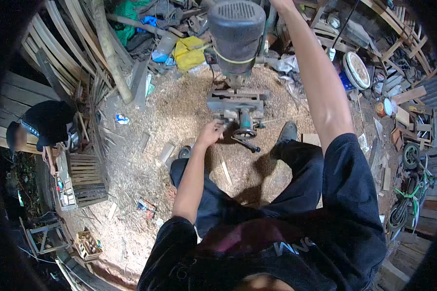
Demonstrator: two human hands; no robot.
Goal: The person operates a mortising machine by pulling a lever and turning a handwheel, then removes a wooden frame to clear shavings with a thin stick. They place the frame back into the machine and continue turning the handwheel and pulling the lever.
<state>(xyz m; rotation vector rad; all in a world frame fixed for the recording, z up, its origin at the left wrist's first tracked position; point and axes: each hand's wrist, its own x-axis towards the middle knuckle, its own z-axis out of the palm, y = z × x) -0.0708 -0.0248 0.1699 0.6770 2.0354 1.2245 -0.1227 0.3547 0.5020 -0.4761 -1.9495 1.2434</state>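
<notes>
Below, the left hand (pixel 210 132) rested curled fingers against the left edge of the table (pixel 238 104) under the drill (pixel 236 29), grip unclear; the right hand (pixel 279 4) was raised, its fingers unseen.

The floor (pixel 179 106) under me is thick with sawdust. The machine (pixel 238 104) stands on it, just ahead of my shoe (pixel 287 132). A short wood offcut (pixel 166 152) lies to my left, a slatted crate (pixel 86 179) farther left, and a yellow bag (pixel 189 52) beyond the machine.
</notes>
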